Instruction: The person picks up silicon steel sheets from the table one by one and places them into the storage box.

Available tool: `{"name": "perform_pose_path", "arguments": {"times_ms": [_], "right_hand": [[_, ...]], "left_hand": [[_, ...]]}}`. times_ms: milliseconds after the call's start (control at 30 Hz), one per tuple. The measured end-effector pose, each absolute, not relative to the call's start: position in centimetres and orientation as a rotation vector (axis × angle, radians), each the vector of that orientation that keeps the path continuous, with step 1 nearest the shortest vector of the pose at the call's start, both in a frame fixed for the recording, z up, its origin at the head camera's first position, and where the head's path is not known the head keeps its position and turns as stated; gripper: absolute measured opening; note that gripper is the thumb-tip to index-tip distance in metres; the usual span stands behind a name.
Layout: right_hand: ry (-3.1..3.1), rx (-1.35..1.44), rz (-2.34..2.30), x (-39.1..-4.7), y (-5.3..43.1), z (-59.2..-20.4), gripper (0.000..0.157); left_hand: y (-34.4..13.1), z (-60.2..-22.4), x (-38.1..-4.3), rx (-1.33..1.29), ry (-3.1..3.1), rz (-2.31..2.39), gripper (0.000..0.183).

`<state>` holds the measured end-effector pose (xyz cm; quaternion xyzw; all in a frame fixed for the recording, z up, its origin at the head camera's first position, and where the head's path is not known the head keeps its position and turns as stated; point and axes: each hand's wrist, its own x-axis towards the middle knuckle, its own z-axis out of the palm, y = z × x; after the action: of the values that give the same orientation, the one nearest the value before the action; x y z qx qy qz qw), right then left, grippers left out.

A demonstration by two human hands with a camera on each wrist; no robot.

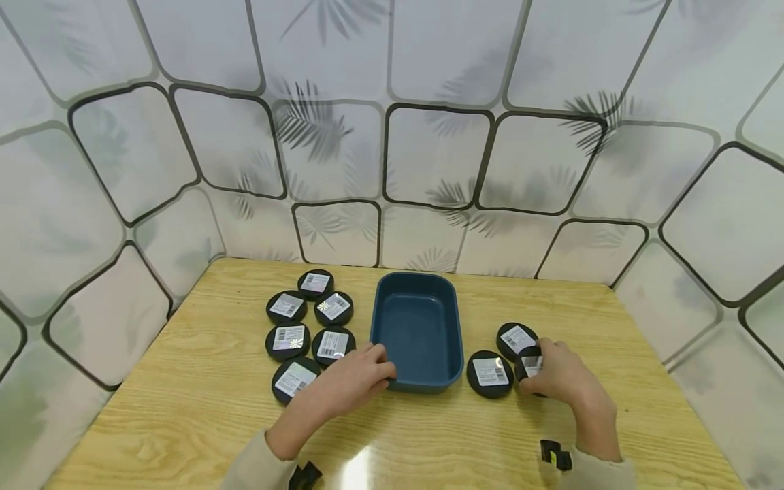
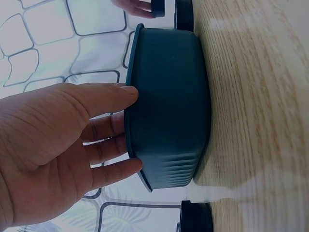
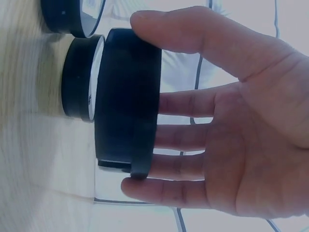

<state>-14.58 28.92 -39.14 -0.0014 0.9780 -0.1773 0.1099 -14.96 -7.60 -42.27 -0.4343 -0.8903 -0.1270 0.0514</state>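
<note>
A deep blue rectangular plastic bin (image 1: 422, 389) stands in the middle of the wooden table. My left hand (image 1: 358, 376) holds its near left corner. In the left wrist view, the thumb lies on the outer wall of the bin (image 2: 166, 96) while most fingers go behind the rim. To the right, my right hand (image 1: 566, 373) grips a flat round black container (image 1: 530, 365) with a white label on top. The right wrist view shows that container (image 3: 126, 96) between thumb and fingers, raised off the table. Two similar containers, one left (image 1: 490, 374) and one behind (image 1: 516, 339), lie beside it.
Left of the bin, several more labelled black containers (image 1: 288, 340) lie in a loose cluster, the nearest (image 1: 295, 378) partly behind my left forearm. A patterned cloth (image 1: 343, 170) rises behind the wooden table (image 1: 184, 395) and at both sides.
</note>
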Motion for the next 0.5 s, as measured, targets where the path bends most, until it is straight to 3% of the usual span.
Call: {"name": "perform_pose_path", "arguments": {"times_ms": [500], "right_hand": [[2.917, -0.047, -0.550, -14.05, 28.24, -38.39, 0.091]], "left_hand": [[-7.57, -42.18, -14.97, -1.314, -2.704, -0.385, 0.007]]}}
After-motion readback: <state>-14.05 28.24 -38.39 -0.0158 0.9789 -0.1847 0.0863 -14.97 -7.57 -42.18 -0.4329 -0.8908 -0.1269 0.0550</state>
